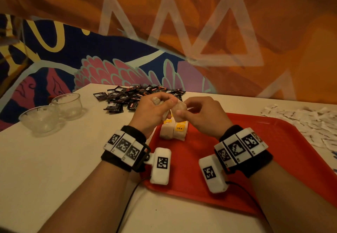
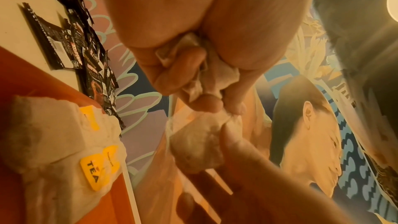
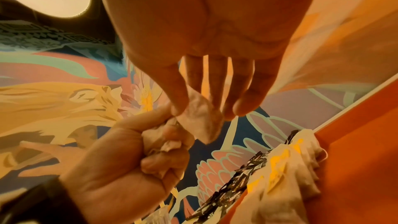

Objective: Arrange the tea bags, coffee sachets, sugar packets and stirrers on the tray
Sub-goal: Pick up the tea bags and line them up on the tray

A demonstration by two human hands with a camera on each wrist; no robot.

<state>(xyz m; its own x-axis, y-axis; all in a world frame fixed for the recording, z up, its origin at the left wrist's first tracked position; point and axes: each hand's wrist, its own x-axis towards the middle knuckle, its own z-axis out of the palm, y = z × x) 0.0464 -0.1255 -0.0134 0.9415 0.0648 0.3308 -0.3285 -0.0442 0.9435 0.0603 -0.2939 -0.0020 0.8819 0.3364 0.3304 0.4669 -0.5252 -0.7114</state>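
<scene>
Hands over tray of tea bags

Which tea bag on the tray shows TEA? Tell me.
The right one of the two: its yellow tag reads TEA. The left one's tag is partly hidden by the left hand.

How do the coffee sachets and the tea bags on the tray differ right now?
Colour: the coffee sachets are black and printed; the tea bags on the tray are off-white with yellow TEA tags.
Place: the sachets lie on the white table beyond the red tray; the tea bags sit on the tray.
Order: the sachets form a loose pile; the tea bags stand in neat side-by-side stacks.
Shared: no hand touches either.
</scene>
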